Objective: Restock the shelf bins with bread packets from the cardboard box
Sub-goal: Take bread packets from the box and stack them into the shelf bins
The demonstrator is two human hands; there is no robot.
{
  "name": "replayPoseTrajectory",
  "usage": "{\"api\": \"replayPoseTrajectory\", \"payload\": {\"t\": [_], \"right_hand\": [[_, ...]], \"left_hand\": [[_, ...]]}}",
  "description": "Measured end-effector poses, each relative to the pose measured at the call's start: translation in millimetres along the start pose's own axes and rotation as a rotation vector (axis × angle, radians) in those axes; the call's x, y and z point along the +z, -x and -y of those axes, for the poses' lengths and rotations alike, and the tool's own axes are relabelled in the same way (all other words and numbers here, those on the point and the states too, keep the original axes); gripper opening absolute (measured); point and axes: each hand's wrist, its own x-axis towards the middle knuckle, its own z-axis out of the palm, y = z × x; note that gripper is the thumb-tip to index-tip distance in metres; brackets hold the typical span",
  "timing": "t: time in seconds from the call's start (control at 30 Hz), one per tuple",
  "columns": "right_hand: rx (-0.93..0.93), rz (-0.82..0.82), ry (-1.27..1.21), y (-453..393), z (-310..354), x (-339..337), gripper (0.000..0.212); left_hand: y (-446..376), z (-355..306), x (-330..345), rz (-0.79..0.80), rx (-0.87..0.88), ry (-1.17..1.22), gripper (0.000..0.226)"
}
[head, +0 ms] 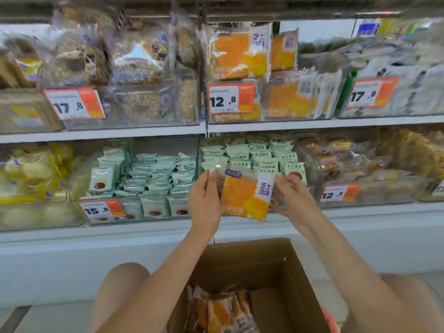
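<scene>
An orange bread packet (246, 194) with a white label strip hangs in front of the lower shelf, held by both hands. My left hand (204, 200) grips its left edge and my right hand (292, 197) pinches its right edge. Below, an open cardboard box (271, 265) sits between my knees with several more orange packets (223, 311) standing in it. On the upper shelf a clear bin (298, 116) with a 12.8 price tag (231, 99) holds several matching orange packets (236, 55).
Clear bins line both shelves: brownish bread packets (134, 68) upper left, pale green packets (149, 174) lower middle, yellow buns (31, 169) lower left, wrapped pastries (360, 159) lower right. A white shelf ledge (96, 236) runs below the bins.
</scene>
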Motion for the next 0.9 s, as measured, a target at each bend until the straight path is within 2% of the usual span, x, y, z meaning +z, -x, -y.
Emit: {"api": "replayPoseTrajectory", "payload": {"t": [0.1,0.2,0.27,0.33,0.4,0.5,0.53,0.6,0.7,0.77,0.9], "right_hand": [[-0.041,0.183,0.094,-14.0,42.5,-2.1,0.03],[-0.212,0.131,0.072,-30.5,88.8,-4.9,0.018],[-0.324,0.11,-0.001,-41.8,128.7,-12.8,0.025],[-0.464,0.065,-0.035,-55.0,170.7,-26.3,0.038],[-0.579,-0.028,-0.002,-74.0,210.8,-38.4,0.045],[-0.659,-0.189,0.103,-119.4,254.4,-48.2,0.034],[-0.668,-0.228,0.171,-137.1,264.1,-49.0,0.035],[-0.695,-0.271,0.334,-169.2,279.2,-44.6,0.04],[-0.66,-0.266,0.471,-206.3,294.4,-20.7,0.048],[-0.571,-0.159,0.522,-227.4,299.9,-4.6,0.051],[-0.318,0.029,0.425,-270.7,298.5,0.3,0.049]], "left_hand": [[-32.2,-29.4,24.5,-0.022,0.083,0.084,0.039],[-65.5,-54.4,52.3,0.024,0.242,0.06,0.052],[-89.2,-77.2,66.5,0.066,0.408,-0.032,0.053],[-117.6,-95.9,77.6,0.017,0.622,-0.291,0.046],[-152.9,-98.3,89.2,-0.027,0.845,-0.592,0.049],[-202.4,-74.3,110.0,0.059,1.069,-1.121,0.06],[-210.9,-66.2,113.4,0.066,1.116,-1.221,0.061],[-218.0,-55.7,115.5,0.044,1.175,-1.26,0.061],[-219.0,-53.7,113.6,-0.018,1.249,-1.265,0.063],[-218.1,-53.6,113.5,-0.04,1.257,-1.262,0.064],[-218.0,-51.4,114.9,-0.078,1.274,-1.247,0.067]]}}
